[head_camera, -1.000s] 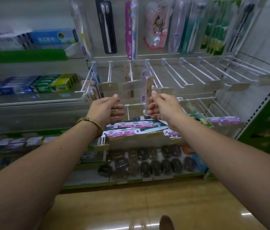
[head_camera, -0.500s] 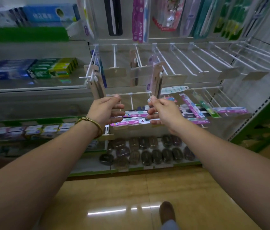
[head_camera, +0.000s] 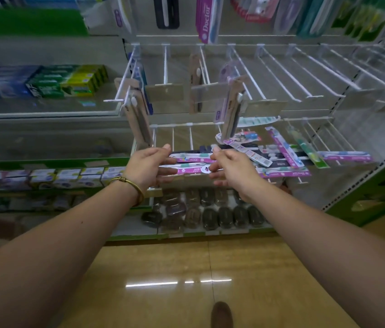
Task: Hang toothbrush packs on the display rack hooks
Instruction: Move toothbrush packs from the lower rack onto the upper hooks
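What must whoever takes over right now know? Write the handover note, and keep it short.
Left hand: at the left end of a pink toothbrush pack; grip unclear.
Right hand: at the pack's right end; grip unclear.
Done: a few card-backed packs hang on the upper hooks.
Left: loose packs lie across the lower hooks; hang them on the bare upper hooks.

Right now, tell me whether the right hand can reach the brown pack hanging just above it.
Probably yes: the brown pack hangs free just above the right hand, with nothing between them.
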A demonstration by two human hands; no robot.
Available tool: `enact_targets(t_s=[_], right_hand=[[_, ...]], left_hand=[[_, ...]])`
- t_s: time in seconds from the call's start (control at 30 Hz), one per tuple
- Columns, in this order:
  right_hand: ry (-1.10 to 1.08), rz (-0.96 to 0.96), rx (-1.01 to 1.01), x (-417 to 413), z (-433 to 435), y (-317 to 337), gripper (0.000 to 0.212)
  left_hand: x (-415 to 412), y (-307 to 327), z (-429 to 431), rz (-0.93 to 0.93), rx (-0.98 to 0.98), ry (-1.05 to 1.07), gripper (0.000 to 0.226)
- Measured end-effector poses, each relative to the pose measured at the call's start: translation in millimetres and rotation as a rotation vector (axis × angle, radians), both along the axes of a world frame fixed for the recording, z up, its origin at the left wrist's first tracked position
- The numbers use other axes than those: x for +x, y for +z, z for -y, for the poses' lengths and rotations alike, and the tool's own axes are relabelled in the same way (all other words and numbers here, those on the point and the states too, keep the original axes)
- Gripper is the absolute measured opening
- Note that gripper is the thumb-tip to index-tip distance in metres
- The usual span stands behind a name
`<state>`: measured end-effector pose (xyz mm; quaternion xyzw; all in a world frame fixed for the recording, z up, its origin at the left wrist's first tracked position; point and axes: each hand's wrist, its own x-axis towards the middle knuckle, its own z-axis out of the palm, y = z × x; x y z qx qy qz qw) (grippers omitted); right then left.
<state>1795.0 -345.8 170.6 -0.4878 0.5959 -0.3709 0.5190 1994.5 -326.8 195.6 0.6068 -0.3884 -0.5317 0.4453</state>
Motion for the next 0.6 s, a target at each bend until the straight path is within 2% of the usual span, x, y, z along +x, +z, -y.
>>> enact_targets(t_s=[0.27, 0.4, 0.6], right_hand=[[0.035, -0.068, 0.016, -19, 59, -22, 0.03], [0.061, -0.077, -0.069, -24, 94, -38, 0.031], [0.076, -0.152, -0.196, -31, 130, -64, 0.026]], left_hand=[[-23, -17, 46, 0.032, 0.0, 0.007, 0.025], [-32, -31, 81, 0.072, -0.067, -0.014, 0.018], [-31, -62, 116, 0.091, -0.143, -0.019, 0.023]])
